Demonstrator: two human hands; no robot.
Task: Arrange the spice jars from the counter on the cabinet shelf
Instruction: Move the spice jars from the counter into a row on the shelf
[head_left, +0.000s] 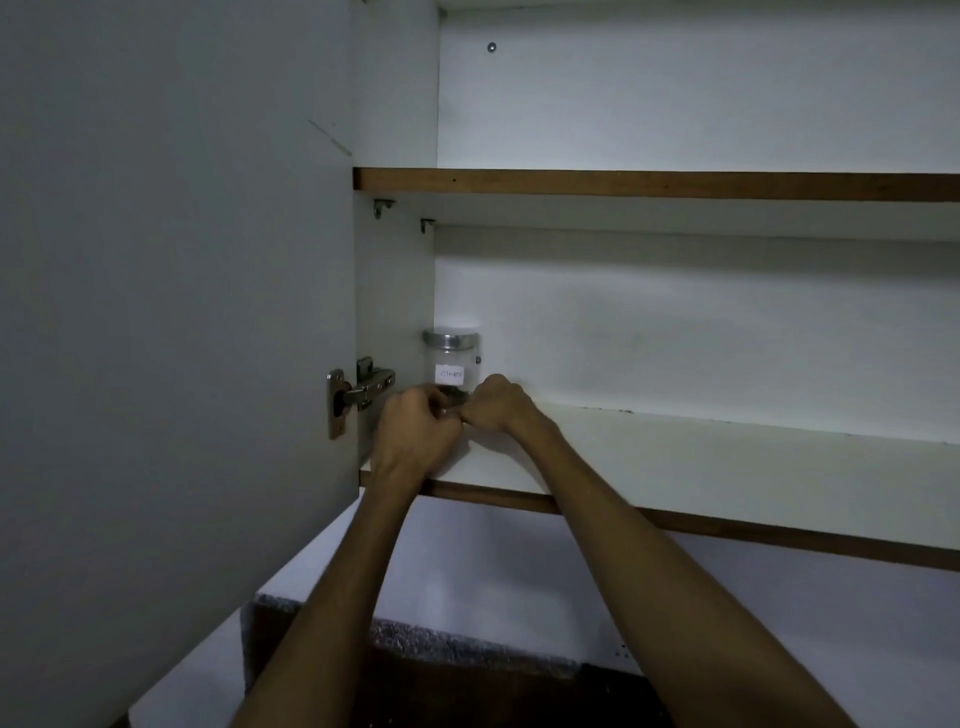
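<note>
Spice jar (451, 362), metal lid, white label, stands upright at the far left corner of the lower cabinet shelf (675, 467). Left hand (415, 431) and right hand (496, 408) curl around its base, each grip clamped on it.

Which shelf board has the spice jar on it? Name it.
The lower shelf: the labelled spice jar stands at its back left corner, behind both hands. The upper shelf shows only its brown front edge.
</note>
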